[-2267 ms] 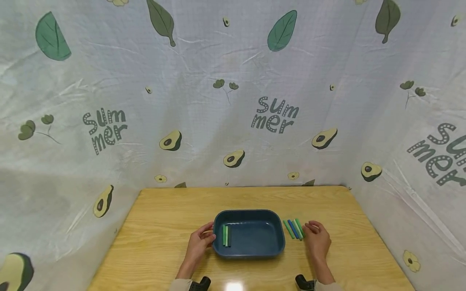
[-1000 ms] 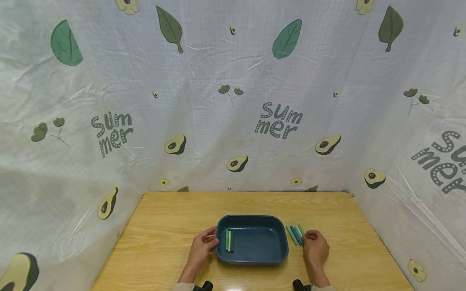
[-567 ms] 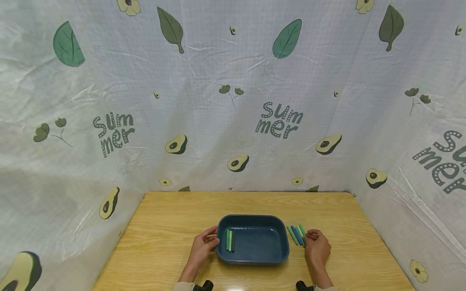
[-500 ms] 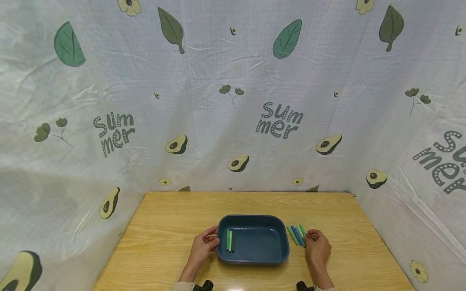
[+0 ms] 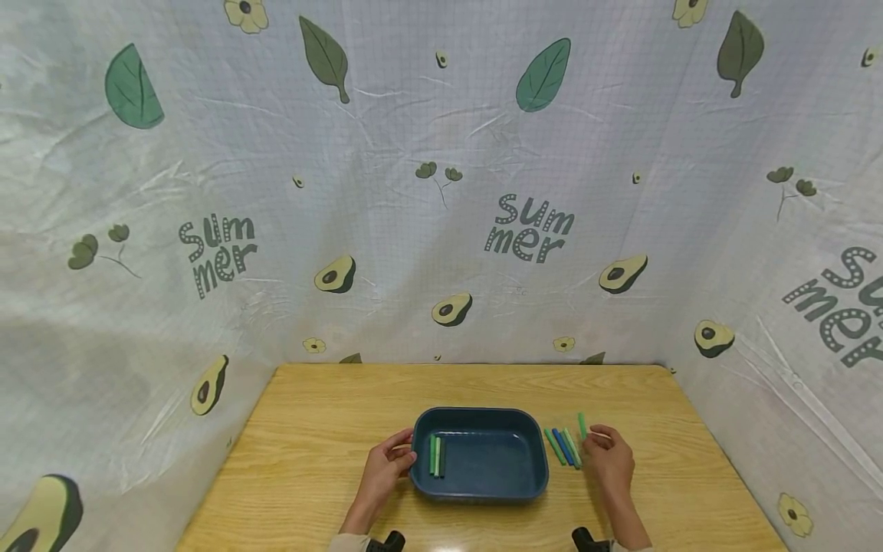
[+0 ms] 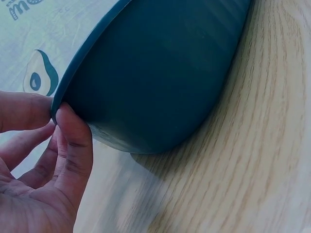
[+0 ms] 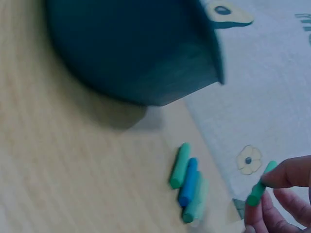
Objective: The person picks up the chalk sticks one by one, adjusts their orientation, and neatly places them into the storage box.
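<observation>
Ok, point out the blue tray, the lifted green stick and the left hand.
blue tray [image 5: 480, 491]: head view, near rim.
lifted green stick [image 7: 256, 193]: right wrist view, lower half.
left hand [image 5: 383, 471]: head view, back of hand.

Two bare forearms are seen, each ending in a bare hand: left hand [image 5: 383, 471], right hand [image 5: 607, 461]. A light beige sleeve edge is seen at the left forearm's base. A small black camera unit is worn at each wrist; nails are short and unpainted.
</observation>
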`<state>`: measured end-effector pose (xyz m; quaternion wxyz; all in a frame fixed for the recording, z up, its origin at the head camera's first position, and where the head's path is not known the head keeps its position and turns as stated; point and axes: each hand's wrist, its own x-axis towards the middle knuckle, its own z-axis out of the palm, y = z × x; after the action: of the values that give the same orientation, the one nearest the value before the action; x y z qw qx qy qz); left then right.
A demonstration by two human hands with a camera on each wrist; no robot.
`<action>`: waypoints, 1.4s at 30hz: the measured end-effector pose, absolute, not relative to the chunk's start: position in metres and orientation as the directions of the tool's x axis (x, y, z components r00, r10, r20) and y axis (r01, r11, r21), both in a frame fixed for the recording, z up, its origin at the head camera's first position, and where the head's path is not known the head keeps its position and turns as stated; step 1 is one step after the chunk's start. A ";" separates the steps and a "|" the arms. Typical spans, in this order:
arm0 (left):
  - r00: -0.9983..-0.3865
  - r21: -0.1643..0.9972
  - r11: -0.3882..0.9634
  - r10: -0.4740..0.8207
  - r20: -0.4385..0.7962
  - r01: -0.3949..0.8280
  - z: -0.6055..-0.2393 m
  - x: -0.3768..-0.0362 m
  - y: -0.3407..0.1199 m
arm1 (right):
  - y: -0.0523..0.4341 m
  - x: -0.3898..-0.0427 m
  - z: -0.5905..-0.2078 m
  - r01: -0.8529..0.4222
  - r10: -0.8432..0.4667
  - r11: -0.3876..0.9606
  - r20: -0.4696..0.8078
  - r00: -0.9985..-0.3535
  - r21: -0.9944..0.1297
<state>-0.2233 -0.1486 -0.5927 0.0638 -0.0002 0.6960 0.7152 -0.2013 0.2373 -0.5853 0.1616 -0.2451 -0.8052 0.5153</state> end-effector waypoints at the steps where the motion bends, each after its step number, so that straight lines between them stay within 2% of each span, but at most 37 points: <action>1: -0.992 0.995 -0.024 0.092 -0.091 -0.093 -0.593 -0.223 -0.149 | 0.239 -0.201 -0.583 0.226 0.544 0.316 -0.019 -0.839 -0.921; 6: -0.991 0.994 -0.023 0.091 -0.100 -0.103 -0.593 -0.223 -0.148 | 0.246 -0.199 -0.576 0.218 0.466 0.162 -0.121 -0.877 -0.962; 12: -0.990 0.993 -0.027 0.091 -0.108 -0.111 -0.594 -0.222 -0.147 | 0.251 -0.199 -0.573 0.232 0.395 0.080 -0.183 -0.900 -0.969; 21: -0.991 0.993 -0.038 0.087 -0.105 -0.109 -0.597 -0.222 -0.148 | 0.251 -0.201 -0.567 0.244 0.258 0.076 -0.217 -0.941 -0.967; 42: -0.991 0.994 -0.039 0.087 -0.101 -0.105 -0.592 -0.223 -0.148 | 0.238 -0.207 -0.529 0.192 0.065 -0.011 -0.192 -0.979 -0.981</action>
<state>-0.2230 -0.1482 -0.5925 0.0668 -0.0064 0.6900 0.7206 -0.2066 0.2378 -0.5288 -0.0450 -0.0914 -0.7016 0.7052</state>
